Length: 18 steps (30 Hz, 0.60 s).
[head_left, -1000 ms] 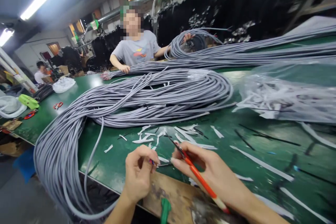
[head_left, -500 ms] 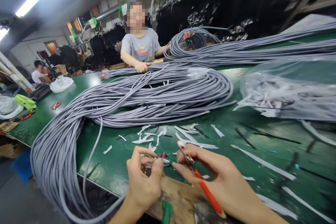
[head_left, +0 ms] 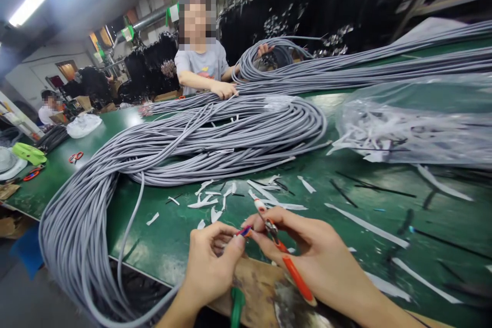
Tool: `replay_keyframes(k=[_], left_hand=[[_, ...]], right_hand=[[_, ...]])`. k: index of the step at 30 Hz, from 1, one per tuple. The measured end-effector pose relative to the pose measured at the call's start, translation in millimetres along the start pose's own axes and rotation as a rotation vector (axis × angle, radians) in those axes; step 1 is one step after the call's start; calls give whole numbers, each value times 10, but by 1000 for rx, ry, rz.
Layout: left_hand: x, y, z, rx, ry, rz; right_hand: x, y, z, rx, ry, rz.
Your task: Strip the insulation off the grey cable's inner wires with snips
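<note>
My left hand (head_left: pixel 215 261) is closed in a pinch on the stripped end of a grey cable, where thin coloured wires (head_left: pixel 244 231), red, blue and orange, stick out between the fingertips. Its fingers hide most of that end. Close beside it, my right hand (head_left: pixel 307 246) has thumb and forefinger at the tips of these wires. An orange-handled hand tool like pliers (head_left: pixel 295 277) lies across the same palm, its metal pivot near the fingers. Below both hands is a worn wooden board (head_left: pixel 251 282) with a green handle-like piece (head_left: pixel 237 305) at its edge.
A large bundle of grey cables (head_left: pixel 215 138) curves across the green table (head_left: pixel 161 236) and hangs over its left edge. White and black scraps (head_left: pixel 369 223) lie around, with a clear plastic bag (head_left: pixel 415 128) at right. Opposite, a person (head_left: pixel 202 69) handles coiled cable.
My fingertips have come together at the coloured wires, which now show more between them. The person opposite has shifted a hand along the cables. The view has moved slightly.
</note>
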<state>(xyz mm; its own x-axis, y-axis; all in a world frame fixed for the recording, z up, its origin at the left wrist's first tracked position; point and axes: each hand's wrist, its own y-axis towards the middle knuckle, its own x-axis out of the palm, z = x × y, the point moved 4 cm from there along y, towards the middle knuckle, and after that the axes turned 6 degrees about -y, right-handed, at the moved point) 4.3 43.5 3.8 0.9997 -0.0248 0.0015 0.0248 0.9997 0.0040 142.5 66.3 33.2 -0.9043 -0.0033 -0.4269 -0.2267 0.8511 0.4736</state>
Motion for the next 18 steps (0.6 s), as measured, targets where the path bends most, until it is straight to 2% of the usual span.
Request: replay_keyframes(k=[4,8,10,14,18], left_hand=[[-25,30,26,-48,-107,44],[-50,27,20,-14,-153,74],[-58,15,15,22,-171,68],[-52,-18,64,129,-159,-44],[-23,-67,177,356,75,-170]], right_hand=[[6,-19,3,36,7,0],[9,-30,-7,53,11,19],[14,-13,-5,108,61,1],[27,29,10,260,243,-65],[35,46,30,333,331,-121]])
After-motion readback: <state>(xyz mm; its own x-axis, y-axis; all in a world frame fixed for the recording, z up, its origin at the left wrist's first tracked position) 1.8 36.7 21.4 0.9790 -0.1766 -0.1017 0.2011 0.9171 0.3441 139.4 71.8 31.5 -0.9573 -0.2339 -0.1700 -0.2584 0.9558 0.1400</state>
